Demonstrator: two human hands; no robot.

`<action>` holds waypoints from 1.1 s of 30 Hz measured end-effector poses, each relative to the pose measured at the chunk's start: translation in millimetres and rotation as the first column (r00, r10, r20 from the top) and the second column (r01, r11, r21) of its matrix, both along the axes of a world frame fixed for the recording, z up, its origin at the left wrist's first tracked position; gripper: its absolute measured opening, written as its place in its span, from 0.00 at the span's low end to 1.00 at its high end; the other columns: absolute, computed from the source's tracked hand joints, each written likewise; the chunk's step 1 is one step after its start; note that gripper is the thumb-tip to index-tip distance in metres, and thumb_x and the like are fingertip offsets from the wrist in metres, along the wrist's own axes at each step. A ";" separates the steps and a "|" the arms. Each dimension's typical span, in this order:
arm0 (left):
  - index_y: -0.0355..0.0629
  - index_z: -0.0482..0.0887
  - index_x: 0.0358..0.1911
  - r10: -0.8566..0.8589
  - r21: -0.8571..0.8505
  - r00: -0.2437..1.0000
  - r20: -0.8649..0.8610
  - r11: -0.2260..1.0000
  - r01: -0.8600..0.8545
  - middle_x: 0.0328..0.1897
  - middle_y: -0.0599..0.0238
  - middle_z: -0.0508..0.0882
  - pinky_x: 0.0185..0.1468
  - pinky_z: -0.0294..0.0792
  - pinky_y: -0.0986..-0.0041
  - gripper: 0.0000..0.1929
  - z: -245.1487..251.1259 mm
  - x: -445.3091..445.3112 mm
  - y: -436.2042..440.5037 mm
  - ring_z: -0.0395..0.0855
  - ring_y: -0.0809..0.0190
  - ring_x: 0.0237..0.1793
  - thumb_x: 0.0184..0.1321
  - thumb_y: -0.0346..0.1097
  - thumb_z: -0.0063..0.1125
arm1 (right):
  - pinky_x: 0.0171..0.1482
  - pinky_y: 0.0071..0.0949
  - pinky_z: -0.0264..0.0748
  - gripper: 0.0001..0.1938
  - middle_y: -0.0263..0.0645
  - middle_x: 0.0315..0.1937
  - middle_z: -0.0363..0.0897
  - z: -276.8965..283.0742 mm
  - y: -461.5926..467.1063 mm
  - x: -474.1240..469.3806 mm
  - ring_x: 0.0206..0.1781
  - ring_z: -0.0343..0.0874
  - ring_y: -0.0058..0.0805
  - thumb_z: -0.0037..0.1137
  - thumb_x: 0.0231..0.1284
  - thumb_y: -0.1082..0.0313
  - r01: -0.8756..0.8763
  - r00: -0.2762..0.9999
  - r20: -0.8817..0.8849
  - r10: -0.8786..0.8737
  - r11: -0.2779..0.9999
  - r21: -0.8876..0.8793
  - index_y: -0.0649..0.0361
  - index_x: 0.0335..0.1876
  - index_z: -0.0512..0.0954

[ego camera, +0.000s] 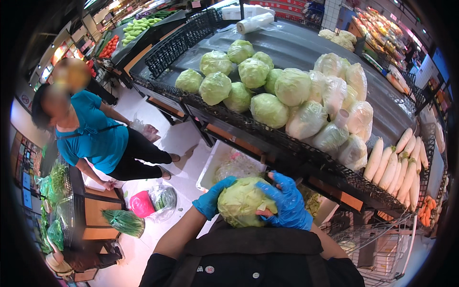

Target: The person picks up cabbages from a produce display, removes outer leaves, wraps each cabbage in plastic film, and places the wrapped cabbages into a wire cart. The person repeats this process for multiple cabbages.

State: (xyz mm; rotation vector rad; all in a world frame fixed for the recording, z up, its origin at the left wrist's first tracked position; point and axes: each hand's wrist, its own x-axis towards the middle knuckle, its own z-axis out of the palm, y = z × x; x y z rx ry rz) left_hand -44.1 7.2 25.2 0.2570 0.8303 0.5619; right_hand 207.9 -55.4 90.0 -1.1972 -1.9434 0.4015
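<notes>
A pale green cabbage (244, 202) is held close to my chest between both hands. My left hand (217, 197), in a blue glove, presses on its left side. My right hand (287, 202), in a blue glove with some fingertips bare, holds the right side. Ahead, more cabbages (252, 73), several in clear film, rest on a black display stand (229, 122). Wrapped napa cabbages (306, 120) lie right of them, and white radishes (391, 172) stand further right. Beneath the stand's edge is a white foam box (208, 175) with plastic wrap and leaves inside.
A person in a blue top (96, 129) stands at the left, carrying a plastic bag. On the floor lie a pink bag (141, 203), a clear bag of greens (163, 197) and bundled green stalks (123, 222). A wire shopping cart (380, 247) is at lower right. A plastic roll (254, 23) tops the stand.
</notes>
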 end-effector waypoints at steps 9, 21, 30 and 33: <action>0.43 0.76 0.66 -0.155 0.021 0.979 -0.134 0.987 0.159 0.64 0.60 0.82 0.65 0.73 0.68 0.28 32.2 19.0 4.7 0.82 0.61 0.61 0.69 0.52 0.59 | 0.48 0.39 0.78 0.18 0.39 0.42 0.83 -1.1 -0.9 2.8 0.45 0.79 0.44 0.71 0.45 0.67 0.030 0.980 -0.199 -0.030 1.000 -0.002 0.53 0.46 0.86; 0.41 0.68 0.72 -0.428 0.158 0.903 -0.038 0.889 0.429 0.72 0.59 0.75 0.72 0.67 0.65 0.31 42.5 41.1 7.0 0.74 0.60 0.69 0.71 0.47 0.58 | 0.39 0.33 0.80 0.18 0.45 0.36 0.83 -10.1 -7.9 26.1 0.37 0.85 0.38 0.74 0.53 0.66 0.357 0.645 -0.538 -0.543 0.836 -0.416 0.62 0.44 0.77; 0.40 0.77 0.65 -0.286 -0.023 0.957 -0.044 0.958 0.286 0.64 0.57 0.83 0.67 0.73 0.63 0.25 11.9 48.1 1.3 0.82 0.58 0.62 0.71 0.47 0.57 | 0.66 0.39 0.72 0.50 0.50 0.62 0.71 -33.5 -54.9 17.3 0.64 0.74 0.45 0.84 0.41 0.51 0.103 0.831 -0.508 -0.227 0.960 -0.260 0.65 0.70 0.66; 0.40 0.77 0.65 -0.275 -0.042 0.961 -0.030 0.961 0.274 0.64 0.58 0.83 0.68 0.72 0.63 0.24 13.2 52.2 -0.8 0.82 0.59 0.62 0.72 0.46 0.56 | 0.60 0.38 0.78 0.39 0.49 0.58 0.80 -41.2 -58.5 17.8 0.58 0.82 0.43 0.80 0.49 0.60 0.256 0.852 -0.444 -0.277 0.961 -0.109 0.62 0.68 0.71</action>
